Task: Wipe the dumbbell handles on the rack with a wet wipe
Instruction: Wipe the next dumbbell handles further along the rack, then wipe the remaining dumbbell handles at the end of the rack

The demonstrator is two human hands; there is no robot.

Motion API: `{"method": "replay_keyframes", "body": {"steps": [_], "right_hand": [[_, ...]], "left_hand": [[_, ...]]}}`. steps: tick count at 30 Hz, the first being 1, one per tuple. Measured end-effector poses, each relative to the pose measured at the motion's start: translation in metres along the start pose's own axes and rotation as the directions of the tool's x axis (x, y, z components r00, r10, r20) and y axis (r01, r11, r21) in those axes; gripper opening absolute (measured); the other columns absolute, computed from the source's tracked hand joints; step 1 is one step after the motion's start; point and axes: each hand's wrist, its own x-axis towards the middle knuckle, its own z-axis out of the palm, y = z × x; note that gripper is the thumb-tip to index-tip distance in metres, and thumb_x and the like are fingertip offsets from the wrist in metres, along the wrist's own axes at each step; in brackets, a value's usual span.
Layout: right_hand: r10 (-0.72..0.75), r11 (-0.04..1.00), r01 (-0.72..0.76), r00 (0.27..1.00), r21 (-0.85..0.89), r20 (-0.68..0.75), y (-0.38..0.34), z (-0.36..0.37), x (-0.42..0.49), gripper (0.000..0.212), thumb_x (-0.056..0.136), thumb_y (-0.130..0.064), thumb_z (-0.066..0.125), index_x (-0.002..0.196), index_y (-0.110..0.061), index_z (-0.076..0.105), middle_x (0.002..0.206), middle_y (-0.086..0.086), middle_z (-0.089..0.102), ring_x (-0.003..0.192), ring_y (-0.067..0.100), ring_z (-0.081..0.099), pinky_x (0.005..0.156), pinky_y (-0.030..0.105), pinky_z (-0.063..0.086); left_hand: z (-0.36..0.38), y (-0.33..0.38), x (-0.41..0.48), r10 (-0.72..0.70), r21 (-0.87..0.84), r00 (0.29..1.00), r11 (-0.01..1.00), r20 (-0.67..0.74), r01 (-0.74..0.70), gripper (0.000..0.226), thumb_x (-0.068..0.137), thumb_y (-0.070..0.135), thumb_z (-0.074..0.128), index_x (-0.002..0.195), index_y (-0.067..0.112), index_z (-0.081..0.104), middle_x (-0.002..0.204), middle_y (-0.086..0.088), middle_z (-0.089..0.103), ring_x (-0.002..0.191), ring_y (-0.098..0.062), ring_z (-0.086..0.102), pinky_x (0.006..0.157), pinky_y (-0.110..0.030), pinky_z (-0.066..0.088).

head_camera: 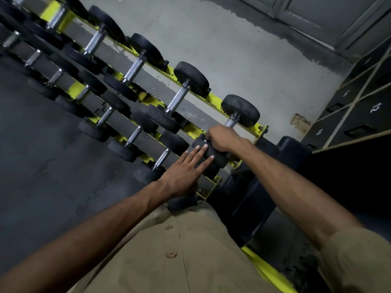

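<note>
A yellow rack [257, 128] holds rows of black dumbbells with chrome handles, running from upper left to centre right. My right hand [222, 138] grips the handle of the end dumbbell [241, 109] on the top row. A speck of white shows under its fingers, probably the wet wipe; most of it is hidden. My left hand [186, 172] lies flat with straight fingers on the near black head [213, 154] of that same dumbbell.
More dumbbells [179, 98] fill the top row and the two lower rows [135, 134]. Dark numbered lockers [359, 115] stand at the right. A black stand [258, 187] sits beside the rack's end. Grey wall lies behind, dark floor at left.
</note>
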Motion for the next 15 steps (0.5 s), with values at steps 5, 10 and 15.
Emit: {"method": "replay_keyframes", "body": {"steps": [5,10,15], "right_hand": [[0.16,0.896,-0.078,0.975,0.436,-0.154,-0.019,-0.027,0.005,0.012,0.084,-0.014,0.063,0.087,-0.022,0.071,0.084,0.007,0.075,0.083,0.028,0.072,0.076,0.045,0.06],[0.119,0.639,0.103,0.966,0.762,-0.231,-0.095,-0.081,0.0,0.016,0.084,0.002,0.058,0.093,-0.011,0.062,0.078,0.01,0.074,0.059,0.022,0.072,0.048,0.031,0.056],[-0.027,0.627,0.233,0.96,0.743,-0.278,-0.181,-0.126,0.016,0.015,0.085,-0.001,0.07,0.092,-0.014,0.065,0.083,0.007,0.073,0.064,0.012,0.071,0.055,0.033,0.058]], "left_hand": [[-0.006,-0.05,-0.035,-0.146,-0.233,0.979,0.966,-0.14,0.111,0.092,0.095,0.035,0.067,0.168,0.016,0.015,0.175,-0.018,-0.001,0.162,-0.033,0.001,0.131,-0.046,0.013],[-0.052,-0.116,-0.078,-0.415,-0.598,0.874,0.777,-0.252,0.196,0.068,0.098,0.03,0.07,0.159,0.015,0.043,0.166,-0.012,0.037,0.153,-0.027,0.036,0.123,-0.03,0.029],[-0.109,-0.17,-0.131,-0.589,-0.838,0.743,0.541,-0.316,0.072,0.051,0.1,0.033,0.071,0.148,0.023,0.059,0.146,0.003,0.062,0.122,-0.004,0.062,0.099,-0.013,0.046]]}}
